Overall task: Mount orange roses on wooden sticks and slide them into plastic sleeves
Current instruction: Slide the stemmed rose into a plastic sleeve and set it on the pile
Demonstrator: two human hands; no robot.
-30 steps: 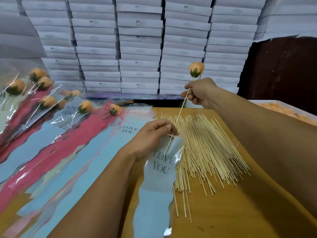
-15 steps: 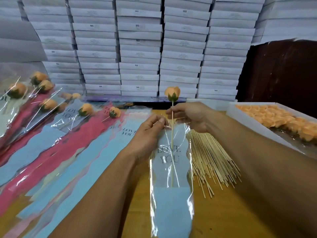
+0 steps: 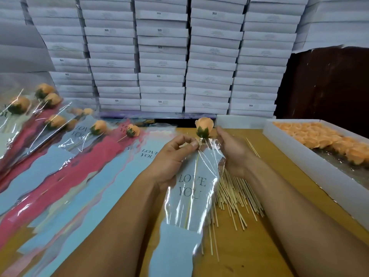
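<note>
An orange rose (image 3: 204, 125) with green sepals sits on a wooden stick that runs down inside a clear plastic sleeve (image 3: 191, 198) printed "LOVE YOU" with a pale blue base. My left hand (image 3: 173, 156) pinches the sleeve's top left edge. My right hand (image 3: 232, 150) holds the sleeve's top right edge beside the rose. The rose head stands just above the sleeve mouth. A pile of bare wooden sticks (image 3: 235, 194) lies under and right of the sleeve on the wooden table (image 3: 259, 246).
Sleeved roses (image 3: 54, 120) and flat blue and red sleeves (image 3: 83, 172) cover the table's left half. A white tray of loose orange roses (image 3: 323, 138) stands at the right. Stacked white boxes (image 3: 163, 56) form a wall behind.
The rose on its stick came down from above into the sleeve, stick now deep inside. My right hand moved from gripping the stick to the sleeve's top edge.
</note>
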